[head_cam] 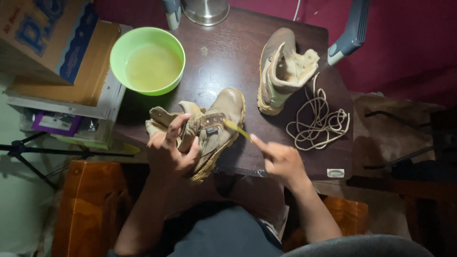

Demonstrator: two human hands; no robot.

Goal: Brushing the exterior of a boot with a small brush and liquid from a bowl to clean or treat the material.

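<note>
Left hand grips boot over table edge.

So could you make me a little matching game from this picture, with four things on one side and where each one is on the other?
Things:
1. green bowl
2. loose laces
3. second boot
4. small yellow brush

Places or states:
A. in the right hand, its tip against the boot held by the left hand
B. lying coiled on the dark table, right of the boots
C. holding yellowish liquid, at the table's left edge
D. standing unheld at the back of the table

Pairs: 1-C, 2-B, 3-D, 4-A
</note>
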